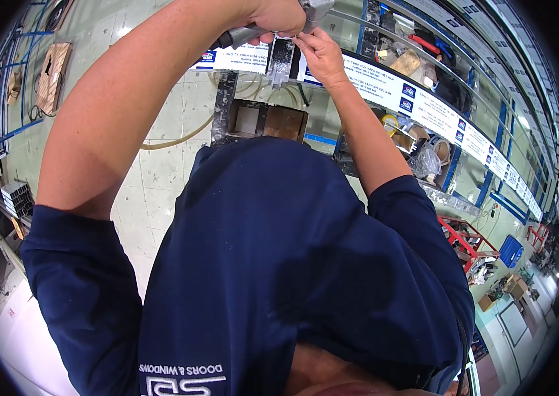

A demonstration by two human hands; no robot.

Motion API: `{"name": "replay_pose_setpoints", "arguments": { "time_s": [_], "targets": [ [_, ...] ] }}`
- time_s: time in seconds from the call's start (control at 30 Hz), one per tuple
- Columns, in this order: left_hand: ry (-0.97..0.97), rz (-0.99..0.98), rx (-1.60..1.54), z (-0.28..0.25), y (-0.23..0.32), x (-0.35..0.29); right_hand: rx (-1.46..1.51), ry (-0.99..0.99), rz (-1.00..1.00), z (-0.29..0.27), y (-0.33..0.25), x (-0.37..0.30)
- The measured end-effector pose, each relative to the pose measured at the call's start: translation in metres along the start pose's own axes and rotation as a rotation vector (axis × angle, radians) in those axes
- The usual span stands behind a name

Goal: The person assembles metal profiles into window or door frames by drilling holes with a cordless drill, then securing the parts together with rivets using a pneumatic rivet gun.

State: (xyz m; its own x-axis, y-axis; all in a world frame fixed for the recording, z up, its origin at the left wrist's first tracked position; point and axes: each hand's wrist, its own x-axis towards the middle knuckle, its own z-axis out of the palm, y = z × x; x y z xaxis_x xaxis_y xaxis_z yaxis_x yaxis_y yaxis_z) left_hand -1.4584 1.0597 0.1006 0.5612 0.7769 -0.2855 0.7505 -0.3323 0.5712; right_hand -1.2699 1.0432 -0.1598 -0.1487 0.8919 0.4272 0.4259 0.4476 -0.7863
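The left hand (282,16) curls around a grey, dark-ended handheld tool (246,34) over a white film-covered bar (385,92), handle axis sideways, dark end left; the right hand (322,56) reaches up, fingertips bunched, grasp unclear.

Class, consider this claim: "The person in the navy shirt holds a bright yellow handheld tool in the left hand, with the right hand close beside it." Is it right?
Not quite: the colour is wrong. The head view shows that the person in the navy shirt holds a grey handheld tool in the left hand, with the right hand close beside it.
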Motion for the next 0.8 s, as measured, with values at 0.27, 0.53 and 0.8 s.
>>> {"name": "replay_pose_setpoints", "arguments": {
  "time_s": [0.27, 0.53, 0.8],
  "targets": [
    [-0.284, -0.369, 0.06, -0.005, 0.017, 0.032, -0.012, -0.008, 0.006, -0.002, -0.002, -0.001],
    [-0.319, -0.329, 0.139, -0.007, 0.014, 0.036, -0.01, -0.016, -0.006, -0.002, -0.002, 0.001],
    [-0.351, -0.401, 0.106, 0.007, -0.009, 0.055, -0.076, -0.03, -0.027, -0.002, -0.004, 0.002]
  ]
}}
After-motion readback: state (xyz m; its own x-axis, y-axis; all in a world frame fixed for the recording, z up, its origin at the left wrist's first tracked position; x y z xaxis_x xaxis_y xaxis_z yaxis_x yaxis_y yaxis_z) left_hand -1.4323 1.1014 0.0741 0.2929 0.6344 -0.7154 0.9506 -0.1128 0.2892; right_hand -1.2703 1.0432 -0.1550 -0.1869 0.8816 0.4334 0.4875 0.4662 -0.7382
